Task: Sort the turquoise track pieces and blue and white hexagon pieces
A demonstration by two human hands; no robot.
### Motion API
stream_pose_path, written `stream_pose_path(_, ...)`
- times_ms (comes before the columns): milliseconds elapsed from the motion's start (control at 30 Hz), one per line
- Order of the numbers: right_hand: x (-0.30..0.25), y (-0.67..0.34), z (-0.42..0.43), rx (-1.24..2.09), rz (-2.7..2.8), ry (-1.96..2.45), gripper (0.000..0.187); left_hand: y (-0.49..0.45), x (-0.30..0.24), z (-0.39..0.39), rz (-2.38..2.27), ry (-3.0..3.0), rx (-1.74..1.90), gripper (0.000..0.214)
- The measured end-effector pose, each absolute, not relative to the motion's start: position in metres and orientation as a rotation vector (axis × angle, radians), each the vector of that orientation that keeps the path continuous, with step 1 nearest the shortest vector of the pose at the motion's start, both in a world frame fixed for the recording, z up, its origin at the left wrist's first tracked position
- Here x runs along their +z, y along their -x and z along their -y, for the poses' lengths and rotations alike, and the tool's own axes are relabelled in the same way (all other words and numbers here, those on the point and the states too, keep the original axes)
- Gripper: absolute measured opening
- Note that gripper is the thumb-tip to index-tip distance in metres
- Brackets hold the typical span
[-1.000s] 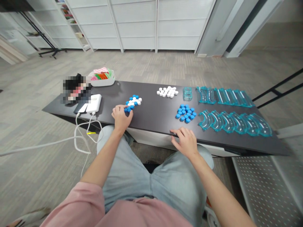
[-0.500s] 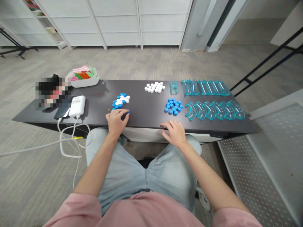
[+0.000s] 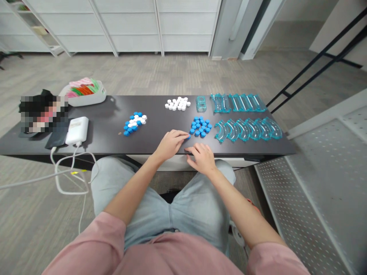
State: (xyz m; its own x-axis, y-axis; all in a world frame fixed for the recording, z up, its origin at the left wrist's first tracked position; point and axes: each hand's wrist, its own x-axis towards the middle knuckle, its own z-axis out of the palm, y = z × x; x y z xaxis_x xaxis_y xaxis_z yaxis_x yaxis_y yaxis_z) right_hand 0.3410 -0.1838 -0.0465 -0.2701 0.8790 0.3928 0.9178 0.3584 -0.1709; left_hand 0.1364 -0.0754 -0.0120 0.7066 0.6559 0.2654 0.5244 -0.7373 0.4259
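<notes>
My left hand (image 3: pixel 171 144) reaches over the table's front edge, its thumb and fingertips closed on a small blue hexagonal block (image 3: pixel 188 136). This block is just at the left side of a loose group of blue hexagonal blocks (image 3: pixel 201 126). My right hand (image 3: pixel 201 157) lies at the front edge below that group, fingers apart, with nothing seen in it. Further left, a cluster of blue and white hexagonal blocks (image 3: pixel 134 123) sits packed together. A pile of white hexagonal blocks (image 3: pixel 178 103) lies toward the back.
Curved clear teal pieces (image 3: pixel 249 130) line the right side, with straight teal pieces (image 3: pixel 249 103) behind and small teal pieces (image 3: pixel 201 104) beside them. At the left are a white basket (image 3: pixel 87 100) of colourful strips and a white power bank (image 3: pixel 77 130) with cables.
My left hand has moved right, from beside the blue and white cluster to the blue group, with a blue block at its fingertips. My right hand stays at the edge. The view has shifted slightly.
</notes>
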Motion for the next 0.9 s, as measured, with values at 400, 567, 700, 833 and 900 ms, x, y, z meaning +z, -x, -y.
stream_pose_path(400,-0.046,-0.342,0.185,-0.113,2.211,1.544,0.025,-0.119,-0.007,0.082,-1.317,-2.496,0.711,0.064)
stream_pose_path(567,-0.047,-0.343,0.185,-0.097,2.186,1.526,0.026,-0.033,-0.006,0.073,-2.028,-2.122,0.964,0.061)
stream_pose_path(700,-0.050,-0.343,0.184,-0.104,2.160,1.523,0.025,0.023,-0.007,0.061,-2.208,-1.968,0.896,0.051)
stream_pose_path(833,-0.051,-0.343,0.184,-0.112,2.147,1.541,0.025,0.040,-0.006,0.054,-2.163,-1.993,0.826,0.034)
stream_pose_path(900,-0.051,-0.343,0.184,-0.113,2.146,1.548,0.025,0.038,-0.005,0.056,-2.181,-1.967,0.845,0.030)
